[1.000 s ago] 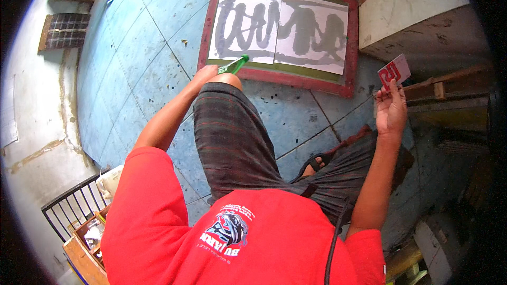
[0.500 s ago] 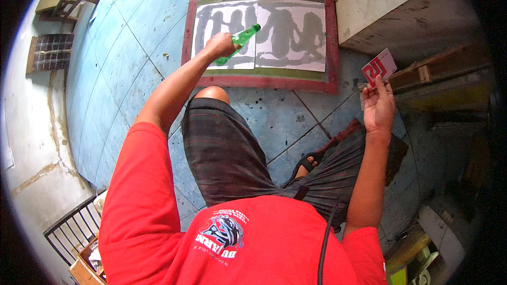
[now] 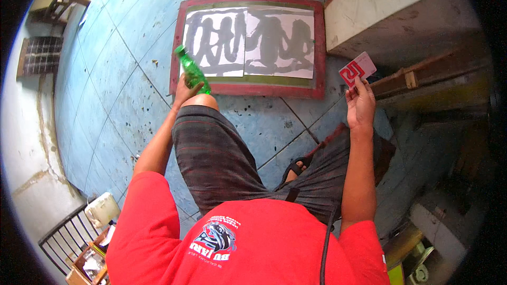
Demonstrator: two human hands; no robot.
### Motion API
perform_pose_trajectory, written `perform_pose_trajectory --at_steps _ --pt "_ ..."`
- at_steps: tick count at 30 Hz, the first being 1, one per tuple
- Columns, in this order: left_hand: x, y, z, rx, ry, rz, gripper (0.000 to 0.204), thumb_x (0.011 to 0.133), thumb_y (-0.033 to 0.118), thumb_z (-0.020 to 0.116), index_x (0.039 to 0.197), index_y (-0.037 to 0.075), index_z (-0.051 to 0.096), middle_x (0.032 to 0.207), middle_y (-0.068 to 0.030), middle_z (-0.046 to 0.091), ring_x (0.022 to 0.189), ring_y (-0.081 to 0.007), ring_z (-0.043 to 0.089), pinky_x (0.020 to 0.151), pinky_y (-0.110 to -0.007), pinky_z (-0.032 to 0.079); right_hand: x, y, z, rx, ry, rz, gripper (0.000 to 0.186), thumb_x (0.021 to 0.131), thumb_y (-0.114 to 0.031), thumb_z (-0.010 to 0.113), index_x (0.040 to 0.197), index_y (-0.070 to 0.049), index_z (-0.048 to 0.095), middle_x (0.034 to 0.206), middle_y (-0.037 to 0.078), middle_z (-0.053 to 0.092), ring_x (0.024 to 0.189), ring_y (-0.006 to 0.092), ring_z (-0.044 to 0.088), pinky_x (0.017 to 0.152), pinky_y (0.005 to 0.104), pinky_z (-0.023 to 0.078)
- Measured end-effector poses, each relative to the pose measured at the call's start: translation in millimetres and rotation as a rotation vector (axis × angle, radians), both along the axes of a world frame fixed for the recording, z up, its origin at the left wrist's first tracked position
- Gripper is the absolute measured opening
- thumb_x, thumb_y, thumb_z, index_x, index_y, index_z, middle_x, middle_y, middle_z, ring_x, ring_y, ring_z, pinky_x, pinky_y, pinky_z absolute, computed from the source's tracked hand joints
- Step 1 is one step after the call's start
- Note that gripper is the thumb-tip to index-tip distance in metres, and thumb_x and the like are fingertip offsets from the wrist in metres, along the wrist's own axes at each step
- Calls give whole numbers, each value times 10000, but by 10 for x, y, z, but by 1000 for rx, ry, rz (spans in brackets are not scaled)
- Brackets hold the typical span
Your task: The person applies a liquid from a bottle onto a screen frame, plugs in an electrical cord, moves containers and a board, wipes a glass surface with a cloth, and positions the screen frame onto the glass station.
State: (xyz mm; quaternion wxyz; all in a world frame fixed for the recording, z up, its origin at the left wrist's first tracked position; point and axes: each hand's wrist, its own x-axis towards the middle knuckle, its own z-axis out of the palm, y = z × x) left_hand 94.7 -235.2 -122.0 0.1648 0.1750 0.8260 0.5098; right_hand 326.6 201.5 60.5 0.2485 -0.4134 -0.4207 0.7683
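My left hand is closed round a green bottle, just beyond my bent knee and over the near left corner of a red-framed screen. The bottle tilts with its neck up and to the left. Two white sheets lie side by side inside the frame, with grey patches and bands showing across them. Off to the right, my right hand pinches a red and white card between thumb and fingers, held up apart from the frame.
Blue tiles with dark specks make up the floor. A pale block-like structure stands at the far right, with a wooden beam near the card. A black rack and a whitish plastic container are at lower left.
My left hand has drawn the bottle back and left, from over the sheets to the frame's near left corner, its neck now leaning left. The right hand still holds the card.
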Motion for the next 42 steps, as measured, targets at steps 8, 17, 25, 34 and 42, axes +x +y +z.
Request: perform_pose_trajectory --at_steps 8,17,25,34,42 --pt "826 -291 780 -440 -295 102 383 752 336 627 1011 61 568 1026 -135 591 947 -271 567 800 -368 449 -73 -73 -125 47 -67 84 107 819 -160 618 901 -120 563 792 -45 553 695 51 497 623 200 413" --pt "632 988 2127 -1344 -553 -381 294 746 318 604 960 119 637 1055 -135 599 995 -313 562 823 -394 450 -448 -6 -303 342 -333 390 88 833 -197 599 782 -131 572 637 -78 475 568 29 434 542 166 356" --pt "683 963 2141 -1362 -508 -425 333 760 337 581 1012 118 587 1103 -140 560 1041 -310 524 859 -393 418 -292 191 -1736 160 -536 274 77 817 -189 594 755 -147 574 593 -65 476 511 50 417 435 223 306" --pt "777 418 1448 -942 -432 -184 428 784 372 554 1107 99 490 1165 -147 499 1095 -292 468 904 -384 370 -22 -109 -2348 -109 -688 71 79 779 -209 620 762 -156 564 630 -39 508 539 85 442 506 285 335" --pt "1235 -381 556 -213 -398 133 518 805 403 529 1192 81 404 1220 -153 444 1142 -275 418 945 -376 328 19 -211 -2691 -101 -753 -22 101 758 -168 637 821 -97 603 689 -3 569 544 112 494 501 296 333"
